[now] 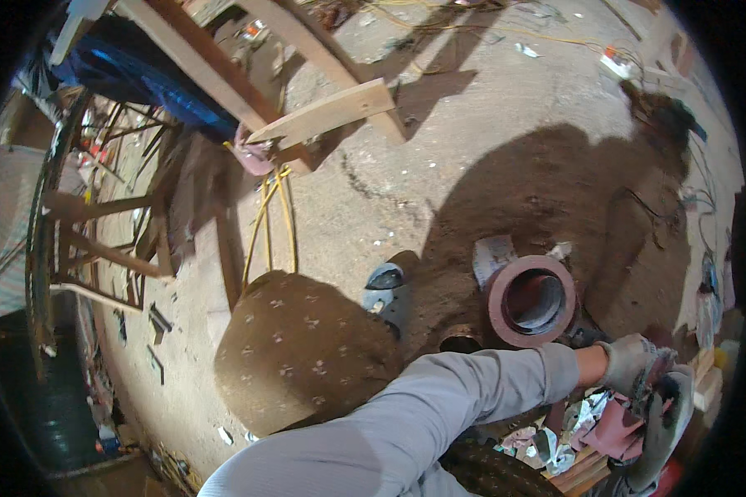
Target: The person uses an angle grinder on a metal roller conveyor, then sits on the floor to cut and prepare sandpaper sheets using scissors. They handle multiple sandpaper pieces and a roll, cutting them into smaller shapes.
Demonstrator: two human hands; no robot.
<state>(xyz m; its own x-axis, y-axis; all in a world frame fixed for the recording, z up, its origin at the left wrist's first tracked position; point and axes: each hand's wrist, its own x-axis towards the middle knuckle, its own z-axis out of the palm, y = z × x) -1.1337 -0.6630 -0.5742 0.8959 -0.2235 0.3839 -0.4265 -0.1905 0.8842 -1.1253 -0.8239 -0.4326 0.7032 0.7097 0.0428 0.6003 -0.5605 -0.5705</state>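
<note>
Left hand [627,364] and right hand [673,412] lay close together beside a reddish sheet [617,432], near the upper edge of wooden slats [578,475]; their grasp could not be told. A brushing cuff [560,372] could have dislodged sheet or scraps [591,408].

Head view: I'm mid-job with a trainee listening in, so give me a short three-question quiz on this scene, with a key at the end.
1. Multiple choice: what covers the left hand and the right hand?
A) nothing
B) gloves
C) plastic bags

2. True or false: in the picture, the reddish roll is to the left of the blue-grey shoe.

3. Fill in the colour: the sleeve on the left arm is light ____.

Key:
1. B, gloves
2. False; the roll is to the right of the shoe
3. grey
</note>
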